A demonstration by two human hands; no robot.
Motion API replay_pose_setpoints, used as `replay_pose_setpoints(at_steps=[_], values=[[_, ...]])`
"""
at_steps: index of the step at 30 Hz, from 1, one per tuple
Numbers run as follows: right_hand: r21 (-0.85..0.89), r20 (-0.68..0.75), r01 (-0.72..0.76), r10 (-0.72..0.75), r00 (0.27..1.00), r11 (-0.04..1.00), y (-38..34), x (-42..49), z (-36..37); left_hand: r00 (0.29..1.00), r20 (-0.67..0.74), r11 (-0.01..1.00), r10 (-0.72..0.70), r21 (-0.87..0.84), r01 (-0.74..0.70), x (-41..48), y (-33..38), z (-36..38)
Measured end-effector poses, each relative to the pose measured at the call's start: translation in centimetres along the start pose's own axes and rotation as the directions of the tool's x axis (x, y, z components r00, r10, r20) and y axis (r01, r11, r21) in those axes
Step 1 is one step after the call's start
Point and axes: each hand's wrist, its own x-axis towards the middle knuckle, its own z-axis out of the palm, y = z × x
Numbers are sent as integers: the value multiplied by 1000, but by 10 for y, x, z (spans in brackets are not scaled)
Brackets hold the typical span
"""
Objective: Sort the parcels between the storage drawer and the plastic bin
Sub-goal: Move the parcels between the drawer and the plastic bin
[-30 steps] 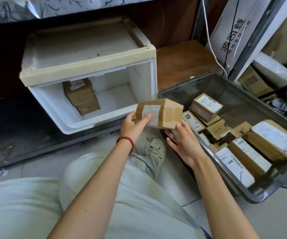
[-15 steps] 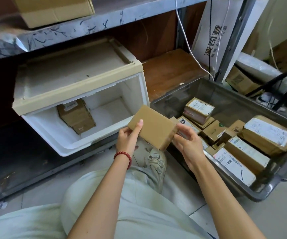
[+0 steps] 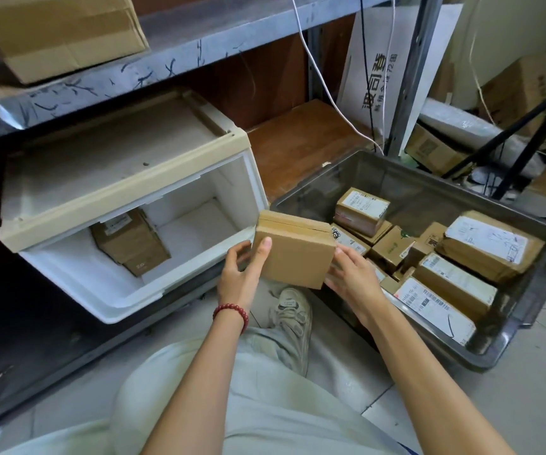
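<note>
Between the front right corner of the storage drawer (image 3: 107,290) and the near left rim of the plastic bin (image 3: 429,192), the plain parcel (image 3: 293,254) hangs over the floor (image 3: 511,405), the left hand (image 3: 240,274) pinching its left edge, the right hand (image 3: 353,277) pinching its right. With only edges held, a loose handover could tip it onto the floor.

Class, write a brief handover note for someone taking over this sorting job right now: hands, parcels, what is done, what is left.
The left hand and right hand both hold the plain parcel between drawer and bin.
The storage drawer is open, with one brown parcel inside; that much looks done.
The plastic bin holds a heap of labelled parcels.
Left: place the held parcel, then sort the rest.
</note>
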Motion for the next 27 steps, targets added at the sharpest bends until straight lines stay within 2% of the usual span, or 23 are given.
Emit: replay_pose_setpoints(at_steps=[5,9,14,23,27], values=[[45,39,-30,28,999,999,-1,2,1,998,37,999,-47,1,47,-3,5,0],[74,52,-49,45,998,996,3,2,2,999,13,999,-41,-2,41,-2,5,1],[-9,23,-46,46,999,999,3,2,3,998,-24,999,-53,1,53,0,1,0],[-73,80,68,-63,995,995,3,1,-1,994,47,992,103,-80,-99,-3,7,4],[-105,65,134,-128,990,985,-5,1,-5,983,69,985,172,-21,-171,3,13,8]])
